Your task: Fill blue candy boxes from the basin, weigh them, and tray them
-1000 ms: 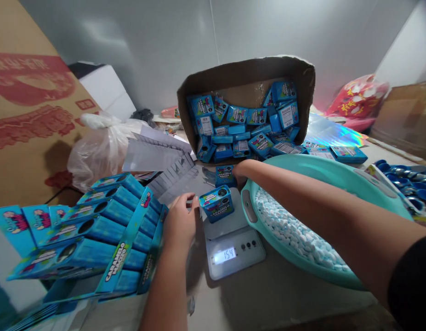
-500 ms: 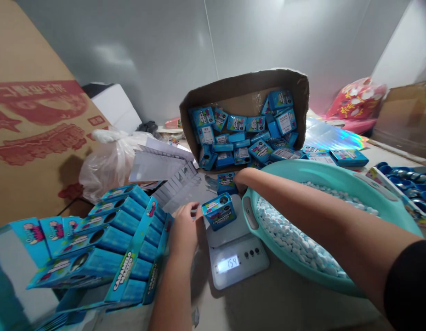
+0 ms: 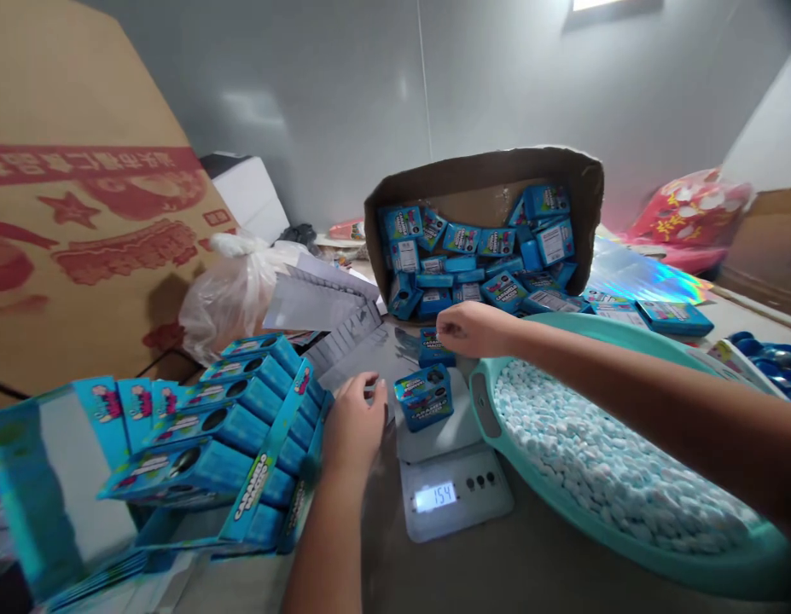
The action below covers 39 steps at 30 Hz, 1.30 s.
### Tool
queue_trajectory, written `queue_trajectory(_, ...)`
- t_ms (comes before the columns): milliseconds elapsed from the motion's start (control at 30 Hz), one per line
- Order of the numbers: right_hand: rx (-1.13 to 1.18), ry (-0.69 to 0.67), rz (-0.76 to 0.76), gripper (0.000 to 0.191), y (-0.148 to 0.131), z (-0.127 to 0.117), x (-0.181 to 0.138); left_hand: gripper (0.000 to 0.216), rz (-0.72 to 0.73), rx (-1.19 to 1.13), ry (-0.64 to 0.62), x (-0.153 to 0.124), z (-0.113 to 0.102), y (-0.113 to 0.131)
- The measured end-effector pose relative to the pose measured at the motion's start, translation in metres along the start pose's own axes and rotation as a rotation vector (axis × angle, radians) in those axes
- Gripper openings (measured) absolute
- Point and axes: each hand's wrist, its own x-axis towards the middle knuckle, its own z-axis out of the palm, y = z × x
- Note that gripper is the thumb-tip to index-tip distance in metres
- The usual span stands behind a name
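Observation:
A blue candy box [image 3: 424,396] stands on the white digital scale [image 3: 459,499], whose lit display appears to read 154. My left hand [image 3: 357,422] is just left of that box, its fingers loosely bent and apart with nothing in them. Behind the scale is a second blue box [image 3: 437,350]. My right hand [image 3: 475,328] is over that box's right side, its fingertips drawn together; anything between them is too small to make out. Under my right forearm, the turquoise basin [image 3: 488,405] holds many small pale blue and white candies [image 3: 600,460].
At left, a blue display carton [image 3: 251,495] holds a row of candy boxes. A cardboard box [image 3: 485,166] full of blue boxes lies behind. More blue boxes [image 3: 673,317] lie right of it. A tied plastic bag [image 3: 225,290] and a large carton [image 3: 113,213] stand left.
My right hand has risen from behind the basin's rim and shows more fully beside the second box. The view has shifted, moving the scene rightward. My left hand remains beside the scale.

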Motion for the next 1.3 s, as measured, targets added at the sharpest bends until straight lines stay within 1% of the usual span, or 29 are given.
queue_trajectory(33,-0.033,0.014,-0.111,0.02,-0.006,-0.003,-0.005,0.029,0.003,0.004,0.005,0.0,0.0,0.001)
queue_trajectory(100,-0.134,-0.019,-0.296,0.019,-0.017,-0.007,-0.012,0.028,0.017,0.009,0.01,-0.001,0.0,0.003)
queue_trajectory(133,-0.183,-0.048,-0.353,0.02,-0.023,-0.007,-0.014,0.028,0.026,0.01,0.012,-0.001,0.0,0.004)
queue_trajectory(200,-0.259,-0.083,-0.387,0.022,-0.032,-0.009,-0.017,0.029,0.042,0.009,0.031,-0.002,0.002,0.005)
queue_trajectory(233,-0.286,-0.083,-0.369,0.024,-0.037,-0.011,-0.018,0.031,0.048,0.007,0.046,-0.002,0.002,0.005)
queue_trajectory(300,-0.323,-0.069,-0.274,0.03,-0.043,-0.019,-0.025,0.033,0.054,0.003,0.078,-0.003,0.003,0.004)
queue_trajectory(367,-0.342,-0.093,-0.119,0.035,-0.046,-0.028,-0.038,0.034,0.056,-0.004,0.098,-0.003,0.002,0.003)
queue_trajectory(400,-0.347,-0.134,-0.024,0.035,-0.045,-0.032,-0.047,0.035,0.06,-0.005,0.111,-0.002,0.001,0.002)
queue_trajectory(467,-0.334,-0.271,0.155,0.031,-0.039,-0.037,-0.067,0.036,0.075,0.001,0.14,-0.002,0.0,0.0)
queue_trajectory(533,-0.242,-0.469,0.265,0.026,-0.027,-0.034,-0.086,0.036,0.085,0.011,0.158,-0.001,-0.002,-0.001)
queue_trajectory(567,-0.17,-0.565,0.297,0.032,-0.021,-0.031,-0.093,0.036,0.081,0.015,0.159,0.0,-0.003,-0.002)
queue_trajectory(600,-0.103,-0.634,0.32,0.043,-0.014,-0.026,-0.098,0.036,0.07,0.018,0.152,0.0,-0.003,-0.002)
queue_trajectory(633,-0.048,-0.677,0.333,0.053,-0.008,-0.021,-0.101,0.036,0.052,0.02,0.142,0.0,-0.002,-0.002)
queue_trajectory(667,-0.017,-0.696,0.342,0.06,-0.003,-0.017,-0.103,0.036,0.031,0.022,0.129,0.0,-0.001,-0.002)
queue_trajectory(700,-0.009,-0.694,0.347,0.06,0.0,-0.013,-0.103,0.037,0.009,0.026,0.114,0.001,0.0,-0.001)
queue_trajectory(800,-0.026,-0.694,0.354,0.049,0.002,-0.01,-0.099,0.038,-0.024,0.048,0.077,0.0,0.004,0.0)
queue_trajectory(900,-0.03,-0.704,0.359,0.037,-0.003,-0.016,-0.096,0.039,0.01,0.066,0.049,-0.002,0.008,0.002)
queue_trajectory(1033,-0.043,-0.715,0.32,0.016,-0.007,-0.021,-0.098,0.038,0.023,0.053,0.021,-0.003,0.011,0.0)
queue_trajectory(1100,-0.048,-0.72,0.298,0.01,-0.007,-0.02,-0.1,0.037,0.01,0.04,0.013,-0.003,0.013,-0.002)
queue_trajectory(1167,-0.045,-0.713,0.274,0.008,-0.006,-0.018,-0.101,0.037,-0.005,0.029,-0.001,-0.003,0.015,-0.003)
queue_trajectory(1300,-0.035,-0.704,0.244,0.011,-0.004,-0.016,-0.101,0.037,-0.012,0.023,-0.013,-0.003,0.015,-0.002)
